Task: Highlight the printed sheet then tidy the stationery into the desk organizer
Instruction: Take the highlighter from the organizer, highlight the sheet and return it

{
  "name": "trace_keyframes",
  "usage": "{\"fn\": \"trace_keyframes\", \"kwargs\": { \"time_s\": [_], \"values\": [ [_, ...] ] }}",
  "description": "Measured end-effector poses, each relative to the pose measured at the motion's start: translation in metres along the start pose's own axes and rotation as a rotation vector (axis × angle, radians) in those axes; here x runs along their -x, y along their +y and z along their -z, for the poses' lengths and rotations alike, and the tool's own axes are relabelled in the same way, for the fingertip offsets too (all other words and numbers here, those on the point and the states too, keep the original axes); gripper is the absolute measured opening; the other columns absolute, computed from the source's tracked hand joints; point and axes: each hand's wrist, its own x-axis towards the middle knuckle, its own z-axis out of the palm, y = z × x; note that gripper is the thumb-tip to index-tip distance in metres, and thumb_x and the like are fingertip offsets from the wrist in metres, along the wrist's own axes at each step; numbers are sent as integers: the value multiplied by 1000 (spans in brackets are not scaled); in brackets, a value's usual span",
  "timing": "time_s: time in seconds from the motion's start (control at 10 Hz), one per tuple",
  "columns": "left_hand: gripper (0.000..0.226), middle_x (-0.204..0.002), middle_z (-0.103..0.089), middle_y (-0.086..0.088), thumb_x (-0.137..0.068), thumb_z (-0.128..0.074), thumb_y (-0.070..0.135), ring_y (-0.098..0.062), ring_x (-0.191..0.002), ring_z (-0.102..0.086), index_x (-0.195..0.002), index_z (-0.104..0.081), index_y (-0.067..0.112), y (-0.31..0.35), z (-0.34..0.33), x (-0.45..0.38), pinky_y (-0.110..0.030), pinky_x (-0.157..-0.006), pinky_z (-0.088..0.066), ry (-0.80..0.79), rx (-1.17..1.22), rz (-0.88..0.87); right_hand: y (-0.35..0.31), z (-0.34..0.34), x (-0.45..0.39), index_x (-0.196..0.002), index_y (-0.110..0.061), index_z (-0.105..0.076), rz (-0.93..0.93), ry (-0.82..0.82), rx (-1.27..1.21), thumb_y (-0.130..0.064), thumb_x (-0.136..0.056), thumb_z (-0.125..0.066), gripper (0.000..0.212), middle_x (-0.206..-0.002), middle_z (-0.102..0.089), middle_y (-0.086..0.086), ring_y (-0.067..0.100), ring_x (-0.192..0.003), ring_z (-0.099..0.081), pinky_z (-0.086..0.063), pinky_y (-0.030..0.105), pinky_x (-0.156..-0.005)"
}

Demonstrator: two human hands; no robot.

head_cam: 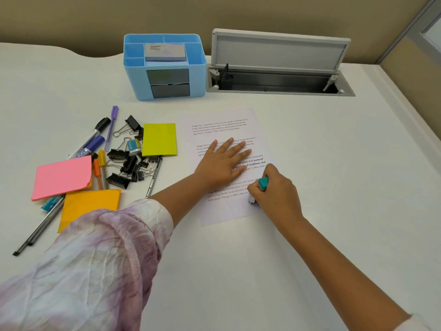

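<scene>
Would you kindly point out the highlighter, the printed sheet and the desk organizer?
highlighter [263, 183]: head view, on its teal end above the fist.
printed sheet [222, 126]: head view, on its top paragraph.
desk organizer [133, 80]: head view, on its blue front wall.

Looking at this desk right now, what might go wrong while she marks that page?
The printed sheet is pinned only by the flat left hand, so it could slide or crease under the highlighter gripped in the right hand. That left hand also covers several text lines. The sleeve overlaps the orange sticky notes and might drag them.
</scene>
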Motion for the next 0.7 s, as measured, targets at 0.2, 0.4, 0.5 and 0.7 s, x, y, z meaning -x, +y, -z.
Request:
{"fn": "trace_keyframes", "kwargs": {
  "time_s": [0.2, 0.4, 0.5, 0.7],
  "values": [
    [51, -155, -9, 11, -96, -23, 48, -16, -143, -2, -145, -13, 35, 1, 1, 0, -44, -114, 4, -3, -6, 3, -1, 1, -6, -75, -13, -34, -10, -34, 23, -21, -80, -56, 24, -54, -35, -3, 16, -50, -27, -27, 29, -47],
    [51, -155, -10, 11, -96, -23, 48, -16, -143, -2, -145, -14, 35, 0, 0, 0, -45, -114, 2, 6, 0, 1, -2, 2, -7, -77, -12, -35, -14, -50, 19, -22, -81, -57, 24, -56, -38, -3, 17, -52, -31, -29, 29, -48],
    [51, -155, -10, 11, -96, -24, 48, -16, -143, -2, -145, -14, 35, 1, -1, 0, -45, -115, 2, 10, 3, -2, -4, 3, -10, -77, -12, -35, -11, -67, 23, -22, -80, -58, 25, -59, -40, -1, 19, -54, -32, -27, 28, -47],
    [51, -155, -10, 11, -96, -24, 47, -16, -143, -2, -145, -14, 35, 0, 0, 0, -45, -115, 2, 8, 3, 2, -4, 3, -11, -75, -12, -33, -34, -72, 0, -22, -78, -58, 27, -60, -40, 1, 19, -54, -30, -27, 29, -48]
  ]
}}
